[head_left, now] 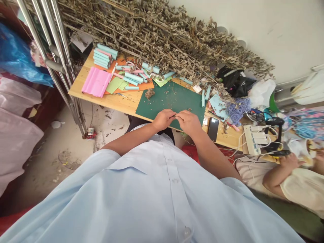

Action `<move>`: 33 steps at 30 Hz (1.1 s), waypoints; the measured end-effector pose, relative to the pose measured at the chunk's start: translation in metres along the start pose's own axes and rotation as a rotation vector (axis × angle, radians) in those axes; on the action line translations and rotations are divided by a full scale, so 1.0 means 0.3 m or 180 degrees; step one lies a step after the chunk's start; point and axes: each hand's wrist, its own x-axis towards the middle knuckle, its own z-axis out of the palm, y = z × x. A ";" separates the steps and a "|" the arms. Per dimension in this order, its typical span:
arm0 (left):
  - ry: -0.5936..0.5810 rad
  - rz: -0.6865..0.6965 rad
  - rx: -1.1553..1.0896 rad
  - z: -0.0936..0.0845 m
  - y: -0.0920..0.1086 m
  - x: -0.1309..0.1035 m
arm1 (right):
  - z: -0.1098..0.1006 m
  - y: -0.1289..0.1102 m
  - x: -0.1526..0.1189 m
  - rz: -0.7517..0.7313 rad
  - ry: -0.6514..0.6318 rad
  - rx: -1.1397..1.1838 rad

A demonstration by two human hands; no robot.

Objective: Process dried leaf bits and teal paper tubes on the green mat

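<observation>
My left hand [164,119] and my right hand [188,122] meet fingertip to fingertip over the front edge of a green cutting mat [174,96]. Both are closed in a pinch on something small and dark between them, too small to name. On the mat's left part sits a small brown clump of dried plant bits [150,93], with loose crumbs scattered around it. Two pale blue paper rolls [203,98] lie at the mat's right edge.
Dried leafy stalks [162,37] are heaped along the table's back. Pink paper [96,82] and several blue rolls [102,57] lie left. To the right are a phone [213,129], purple cord [239,109] and a power strip [253,139]. Crutches [57,54] stand left; another person's hand [291,161] shows far right.
</observation>
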 end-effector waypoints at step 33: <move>-0.0030 0.0033 0.0165 0.000 -0.002 0.001 | 0.052 -0.034 -0.035 0.0321 0.0540 0.0044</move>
